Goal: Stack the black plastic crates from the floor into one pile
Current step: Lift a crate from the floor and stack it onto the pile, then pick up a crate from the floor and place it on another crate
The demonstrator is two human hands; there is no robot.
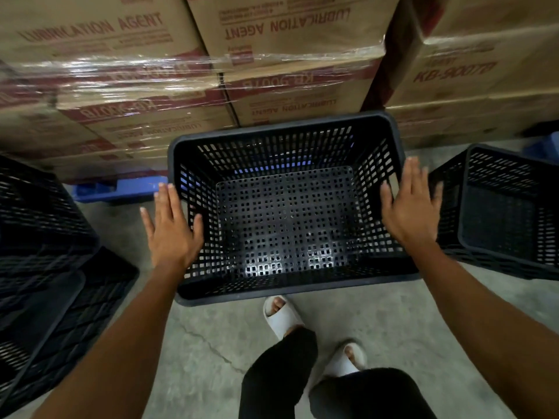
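Observation:
A black perforated plastic crate point(287, 293) stands upright and empty on the floor right in front of me. My left hand point(171, 229) is flat over its left rim with fingers spread. My right hand point(411, 207) hovers at the right rim, fingers apart, holding nothing. Whether either palm touches the rim is unclear. Another black crate point(508, 207) sits to the right, tilted toward me. At the left, a black crate point(39, 213) rests among other black crates point(60, 322).
Stretch-wrapped cardboard boxes point(145, 95) marked LUBRICATION AGENT rise just behind the crates on a blue pallet point(121, 189). More boxes point(472, 74) stand at the back right. My feet in white slippers point(281, 316) are on the bare concrete floor point(211, 358).

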